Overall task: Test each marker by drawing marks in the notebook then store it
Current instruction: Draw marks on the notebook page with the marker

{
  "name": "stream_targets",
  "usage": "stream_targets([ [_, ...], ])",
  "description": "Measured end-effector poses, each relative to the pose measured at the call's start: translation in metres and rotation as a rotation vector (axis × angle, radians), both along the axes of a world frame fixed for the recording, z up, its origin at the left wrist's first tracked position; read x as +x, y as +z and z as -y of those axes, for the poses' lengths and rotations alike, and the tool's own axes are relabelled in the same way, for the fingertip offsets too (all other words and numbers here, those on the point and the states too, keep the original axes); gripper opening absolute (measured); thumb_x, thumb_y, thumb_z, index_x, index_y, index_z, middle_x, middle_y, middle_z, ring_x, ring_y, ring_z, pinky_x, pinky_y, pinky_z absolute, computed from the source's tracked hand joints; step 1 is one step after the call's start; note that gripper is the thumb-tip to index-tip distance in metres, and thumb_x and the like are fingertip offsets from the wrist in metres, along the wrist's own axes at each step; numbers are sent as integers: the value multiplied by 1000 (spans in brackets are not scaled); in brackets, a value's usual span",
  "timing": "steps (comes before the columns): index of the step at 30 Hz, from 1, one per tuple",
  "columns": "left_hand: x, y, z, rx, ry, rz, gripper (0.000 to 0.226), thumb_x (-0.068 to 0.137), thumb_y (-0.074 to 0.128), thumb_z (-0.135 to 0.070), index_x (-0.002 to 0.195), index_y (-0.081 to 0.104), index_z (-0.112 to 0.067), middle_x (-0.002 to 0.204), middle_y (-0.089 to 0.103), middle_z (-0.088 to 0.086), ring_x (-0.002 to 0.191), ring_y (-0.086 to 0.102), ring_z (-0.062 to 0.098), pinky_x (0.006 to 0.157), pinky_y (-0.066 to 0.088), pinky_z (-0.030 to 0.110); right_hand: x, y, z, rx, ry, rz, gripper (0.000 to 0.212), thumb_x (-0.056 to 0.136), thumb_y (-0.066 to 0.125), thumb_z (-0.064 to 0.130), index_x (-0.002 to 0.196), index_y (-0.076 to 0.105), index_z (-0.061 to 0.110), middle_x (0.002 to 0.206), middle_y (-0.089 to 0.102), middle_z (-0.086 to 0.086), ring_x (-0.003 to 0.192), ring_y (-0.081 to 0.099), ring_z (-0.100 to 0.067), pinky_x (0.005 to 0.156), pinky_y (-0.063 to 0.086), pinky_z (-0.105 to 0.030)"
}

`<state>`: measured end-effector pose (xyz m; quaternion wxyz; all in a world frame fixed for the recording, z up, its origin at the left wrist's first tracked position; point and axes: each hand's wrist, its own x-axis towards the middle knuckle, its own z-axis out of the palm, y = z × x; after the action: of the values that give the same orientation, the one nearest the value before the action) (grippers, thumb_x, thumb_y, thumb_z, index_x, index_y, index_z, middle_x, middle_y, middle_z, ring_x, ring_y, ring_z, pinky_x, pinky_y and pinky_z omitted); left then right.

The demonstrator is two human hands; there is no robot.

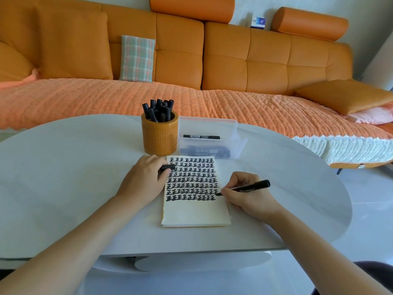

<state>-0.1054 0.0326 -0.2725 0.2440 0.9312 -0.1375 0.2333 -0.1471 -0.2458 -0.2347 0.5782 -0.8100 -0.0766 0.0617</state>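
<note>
- A cream-paged notebook (195, 211) is laid open on the white oval table (63, 167), directly in front of the person.
- Its upper part is filled with rows of thick black marks (192, 179), each readable as the character 正.
- A black marker (248, 186) is pinched between the thumb and curled fingers of the right hand (244, 192); its tip is set on the page at the right end of the lowest rows.
- Pale print is seen on the barrel, too small to be read.
- A black cap (168, 167) is pinched by the curled fingers of the left hand (144, 177), which is rested at the notebook's upper left edge.
- More black markers are stood in an ochre cylindrical holder (160, 138) and laid in a clear plastic box (210, 143) just behind the notebook; their labels cannot be read.
</note>
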Motion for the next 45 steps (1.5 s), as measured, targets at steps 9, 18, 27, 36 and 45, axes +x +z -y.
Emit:
stream_targets([
  [9,0,1,0,6,-6,6,9,91,60,-25,91,63,-16,91,61,-4,89,50,17,69,45,33,-1,-2,-3,-31,38,25,26,87,67,-1,70,48,-4,55,53,-11,42,46,-15,45,32,-23],
  [18,-1,2,1,4,1,-1,9,91,60,-24,92,63,-16,91,62,-4,89,50,16,69,45,32,-2,0,-3,-45,25,48,24,86,64,-6,73,45,-9,57,51,-4,45,45,-9,45,35,-17],
  [27,-1,3,1,1,5,-2,8,90,62,-24,91,62,-16,91,62,-3,89,51,18,68,44,34,-2,1,-1,-61,47,33,24,85,64,-5,68,48,-3,55,49,-3,47,41,-12,46,33,-19],
  [36,-2,4,2,-6,8,-5,8,91,62,-24,91,63,-16,91,62,-4,90,50,17,69,42,32,-2,1,-2,-52,42,66,22,86,63,-4,70,47,-4,58,48,-7,52,41,-16,46,32,-20],
  [45,-2,4,2,5,6,-5,8,91,61,-24,90,62,-16,91,61,-4,90,50,17,68,39,30,-1,-3,1,-50,90,43,23,85,67,-3,68,51,-3,57,52,-1,52,43,-14,49,34,-21],
])
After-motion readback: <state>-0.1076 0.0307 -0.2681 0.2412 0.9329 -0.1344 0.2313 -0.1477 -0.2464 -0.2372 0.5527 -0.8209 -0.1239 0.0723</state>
